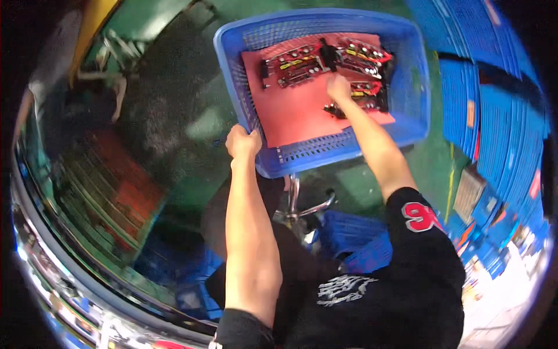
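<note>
A blue plastic basket (225, 64) with mesh walls is in front of me, lined with a pinkish-red sheet (279, 119). My left hand (243, 141) is closed on the rim at the basket's near left side. Inside the basket, my right hand (339, 88) is closed among red-and-black assemblies with yellow strips and small silvery round parts. One assembly (299, 63) lies to its left, another (363, 57) beyond it at the far right, and a third (369, 99) just right of the hand. What the right fingers hold is hidden.
Stacks of blue crates or panels (459, 107) line the right side. A chrome-legged stand or stool base (295, 203) shows below the basket, above a green floor (363, 183). Dark crates with reddish contents (119, 186) are at the left, beside a metal frame (119, 52).
</note>
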A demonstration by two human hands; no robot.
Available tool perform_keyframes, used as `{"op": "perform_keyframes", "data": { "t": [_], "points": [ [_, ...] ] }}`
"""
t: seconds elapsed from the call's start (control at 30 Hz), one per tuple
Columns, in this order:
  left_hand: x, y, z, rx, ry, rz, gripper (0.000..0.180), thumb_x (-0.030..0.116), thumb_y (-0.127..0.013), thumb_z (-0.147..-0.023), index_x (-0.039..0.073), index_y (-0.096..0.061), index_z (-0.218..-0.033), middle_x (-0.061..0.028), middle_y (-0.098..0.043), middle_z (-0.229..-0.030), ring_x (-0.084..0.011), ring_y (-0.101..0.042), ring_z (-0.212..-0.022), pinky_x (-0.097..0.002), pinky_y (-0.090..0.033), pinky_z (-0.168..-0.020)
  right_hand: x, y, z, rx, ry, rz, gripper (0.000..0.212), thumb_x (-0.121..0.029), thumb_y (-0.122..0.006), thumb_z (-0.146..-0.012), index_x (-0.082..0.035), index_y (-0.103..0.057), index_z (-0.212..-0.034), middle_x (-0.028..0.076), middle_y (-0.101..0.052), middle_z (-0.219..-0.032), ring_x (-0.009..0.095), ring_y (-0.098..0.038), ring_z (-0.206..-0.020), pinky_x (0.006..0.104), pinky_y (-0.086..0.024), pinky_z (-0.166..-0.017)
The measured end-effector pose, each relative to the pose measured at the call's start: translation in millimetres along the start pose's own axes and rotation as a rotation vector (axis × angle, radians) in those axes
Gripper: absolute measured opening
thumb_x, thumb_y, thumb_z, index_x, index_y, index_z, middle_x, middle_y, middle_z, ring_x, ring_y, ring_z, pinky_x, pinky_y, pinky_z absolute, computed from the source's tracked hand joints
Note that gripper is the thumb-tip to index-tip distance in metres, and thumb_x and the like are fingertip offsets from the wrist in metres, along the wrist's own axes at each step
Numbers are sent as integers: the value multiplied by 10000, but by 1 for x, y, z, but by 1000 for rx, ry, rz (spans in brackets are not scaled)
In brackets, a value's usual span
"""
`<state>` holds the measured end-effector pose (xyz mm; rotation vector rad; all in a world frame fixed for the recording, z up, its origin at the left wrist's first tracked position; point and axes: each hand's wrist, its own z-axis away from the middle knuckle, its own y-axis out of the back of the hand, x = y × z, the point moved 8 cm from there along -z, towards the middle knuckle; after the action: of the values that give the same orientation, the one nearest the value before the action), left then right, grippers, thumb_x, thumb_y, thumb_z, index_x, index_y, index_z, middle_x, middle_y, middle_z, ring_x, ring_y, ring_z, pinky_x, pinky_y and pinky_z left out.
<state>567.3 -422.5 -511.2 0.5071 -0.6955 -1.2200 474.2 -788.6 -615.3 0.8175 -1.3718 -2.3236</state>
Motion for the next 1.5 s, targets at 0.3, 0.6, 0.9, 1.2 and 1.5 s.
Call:
{"op": "perform_keyframes", "data": {
  "t": [0.3, 0.6, 0.9, 1.2, 1.5],
  "points": [
    [-10, 20, 10, -27, 119, 136, 362, 326, -661, -773, 83, -704, -1037, -232, -689, -1022, -409, -644, -1018, -465, -493, -916, -4, -49, -27, 459, -140, -197, 511, -430, -794, -720, 66, -682, -765, 229, -690, -906, 383, -657, -873, 507, -468, -812],
    [-9, 6, 11, -22, 176, 140, 258, 132, -667, -743, -12, -717, -951, -248, -680, -1059, -396, -647, -1047, -442, -512, -926, -9, -90, -72, -158, 23, 215, 684, -651, -551, -804, -30, -727, -1030, 297, -662, -1052, 443, -626, -1047, 460, -470, -933],
    [49, 56, 71, 22, -120, -65, 321, 276, -664, -839, 12, -614, -1015, -184, -668, -997, -341, -678, -947, -432, -546, -816, -89, 70, 11, 131, 96, 173, 516, -523, -577, -814, -42, -749, -894, 235, -699, -873, 416, -675, -870, 495, -508, -831],
    [-21, 194, 354, 560, -725, 544, 103, 125, -620, -879, 30, -623, -919, -147, -635, -864, -322, -645, -776, -393, -518, -685, -84, 272, 146, 364, 109, 38, 488, -518, -598, -806, -52, -742, -838, 218, -685, -775, 392, -671, -734, 487, -504, -720],
    [-204, 144, 490, 411, -257, 1301, 356, 289, -437, -1030, 4, -650, -1027, -62, -682, -903, -144, -635, -843, -284, -495, -760, -169, 403, 342, 219, 727, -478, 408, -300, -661, -898, 55, -628, -700, 44, -522, -553, 109, -413, -551, 358, -351, -508]
  ]
}}
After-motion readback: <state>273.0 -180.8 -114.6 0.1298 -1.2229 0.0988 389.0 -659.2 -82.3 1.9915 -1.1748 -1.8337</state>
